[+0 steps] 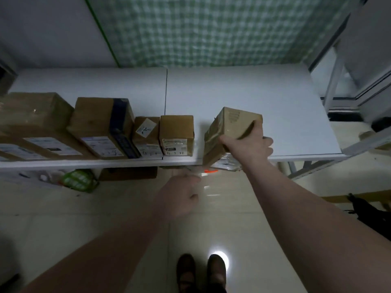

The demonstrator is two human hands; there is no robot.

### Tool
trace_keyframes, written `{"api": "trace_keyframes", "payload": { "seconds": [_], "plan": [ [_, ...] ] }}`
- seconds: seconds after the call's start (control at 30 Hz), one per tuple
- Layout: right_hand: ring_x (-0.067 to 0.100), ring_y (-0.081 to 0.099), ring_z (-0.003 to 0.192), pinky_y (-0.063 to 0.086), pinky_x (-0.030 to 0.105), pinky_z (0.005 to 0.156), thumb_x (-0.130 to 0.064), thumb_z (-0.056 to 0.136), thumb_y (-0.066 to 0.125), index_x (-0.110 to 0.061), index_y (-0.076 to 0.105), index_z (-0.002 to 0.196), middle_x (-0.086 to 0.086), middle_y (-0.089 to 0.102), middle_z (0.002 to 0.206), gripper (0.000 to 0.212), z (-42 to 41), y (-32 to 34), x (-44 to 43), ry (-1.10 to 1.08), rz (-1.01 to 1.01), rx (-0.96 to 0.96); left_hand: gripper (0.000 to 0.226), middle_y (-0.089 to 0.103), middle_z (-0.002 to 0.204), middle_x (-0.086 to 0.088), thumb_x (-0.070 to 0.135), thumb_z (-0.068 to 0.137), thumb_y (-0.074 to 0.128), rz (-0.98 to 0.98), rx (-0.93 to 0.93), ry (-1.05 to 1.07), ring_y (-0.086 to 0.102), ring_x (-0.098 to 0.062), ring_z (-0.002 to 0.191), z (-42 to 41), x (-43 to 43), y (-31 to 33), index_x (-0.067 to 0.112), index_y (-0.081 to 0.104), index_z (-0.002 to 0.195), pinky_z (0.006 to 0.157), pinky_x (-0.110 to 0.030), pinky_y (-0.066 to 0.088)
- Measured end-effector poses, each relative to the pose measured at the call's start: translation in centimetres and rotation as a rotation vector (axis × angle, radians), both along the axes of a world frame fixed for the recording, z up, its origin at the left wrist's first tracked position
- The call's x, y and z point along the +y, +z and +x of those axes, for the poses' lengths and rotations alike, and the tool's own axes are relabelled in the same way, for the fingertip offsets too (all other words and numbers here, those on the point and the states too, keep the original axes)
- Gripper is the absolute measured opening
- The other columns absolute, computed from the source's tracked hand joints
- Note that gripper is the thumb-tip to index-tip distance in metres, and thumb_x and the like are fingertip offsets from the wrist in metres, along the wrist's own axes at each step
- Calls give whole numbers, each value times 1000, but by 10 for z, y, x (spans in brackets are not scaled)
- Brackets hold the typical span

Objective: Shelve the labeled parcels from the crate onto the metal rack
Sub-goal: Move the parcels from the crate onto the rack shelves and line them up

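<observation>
Nearest, two shoes are seen on the shiny floor. A bit further out, the left hand is held low, below the shelf edge. Its fingers are loosely curled and nothing is seen in it, though it is blurry.

Higher up, a brown parcel is gripped by the right hand, with the fingers wrapped round its right side. The parcel is tilted and is held in the air over the front edge of the white shelf. It is not set down yet.

To do this step well, the parcel should be turned flat first, so that it is not dropped on a corner. It should be put down just beside the small box at the end of the row, with its label turned to the front like the others. The grip should be let go only when the bottom is fully on the shelf.

Far back, a green checked cloth is hung on the wall. The crate is not seen.
</observation>
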State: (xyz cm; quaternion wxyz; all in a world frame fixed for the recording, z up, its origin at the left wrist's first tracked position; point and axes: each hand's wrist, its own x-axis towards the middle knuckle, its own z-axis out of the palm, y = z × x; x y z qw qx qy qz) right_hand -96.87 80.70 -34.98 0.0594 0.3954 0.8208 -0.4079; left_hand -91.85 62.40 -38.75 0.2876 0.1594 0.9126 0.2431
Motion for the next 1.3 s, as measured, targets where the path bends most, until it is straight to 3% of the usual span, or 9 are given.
{"api": "trace_keyframes", "payload": {
  "seconds": [0.2,0.4,0.6,0.7,0.77,0.8,0.9,1.1,1.3],
  "plan": [
    [36,33,126,37,49,97,-58,65,75,-37,20,148,13,30,136,101,-38,-48,-3,137,118,-7,53,60,124,-11,23,76,45,-5,12,19,54,-29,115,-9,29,-77,13,58,127,93,-39,46],
    [35,32,129,34,46,101,-69,68,70,-38,18,151,12,29,141,102,-45,-78,-8,293,140,31,54,40,145,-5,8,75,51,-58,248,-129,39,-28,127,-21,56,-105,17,54,128,100,-36,40],
    [15,51,125,34,20,94,-54,89,59,-31,27,154,0,57,127,76,-37,-100,27,91,-86,334,51,48,137,-8,1,71,54,-91,325,-207,45,-34,120,-37,69,-125,12,58,121,93,-46,45],
    [16,56,123,41,40,108,-71,77,47,-34,63,125,-12,65,118,62,-37,-112,35,-98,-385,259,66,44,136,-5,-3,71,53,-86,314,-211,43,-30,121,-44,76,-132,17,48,133,94,-45,45],
    [19,63,109,47,48,101,-73,76,38,-31,71,94,-6,71,107,57,-38,-116,36,-62,-478,242,71,44,134,-4,-3,70,52,-89,317,-203,43,-28,119,-46,79,-137,20,45,136,92,-44,46],
    [21,64,105,48,49,99,-71,81,34,-25,70,91,-2,72,103,59,-40,-117,35,-38,-502,234,71,44,133,-4,-2,70,53,-91,322,-196,43,-28,118,-47,79,-141,20,45,136,91,-44,47],
    [24,63,108,49,47,99,-61,96,26,-13,60,101,5,71,105,58,-50,-121,38,21,-535,228,69,47,132,-8,-3,67,57,-81,355,-171,44,-32,119,-51,78,-144,16,49,133,91,-48,48],
    [10,61,101,45,37,98,-64,93,29,-35,66,100,-8,68,108,48,-62,-120,36,119,-551,243,68,32,149,-5,-4,77,54,-113,363,-187,28,-30,136,-60,76,-139,18,41,139,103,-47,41],
    [11,61,108,45,39,98,-65,90,33,-34,63,97,-6,66,117,44,-71,-121,34,134,-546,263,65,22,153,-2,1,80,56,-159,345,-198,22,-26,139,-67,74,-136,19,39,140,104,-43,40]
  ]
}}
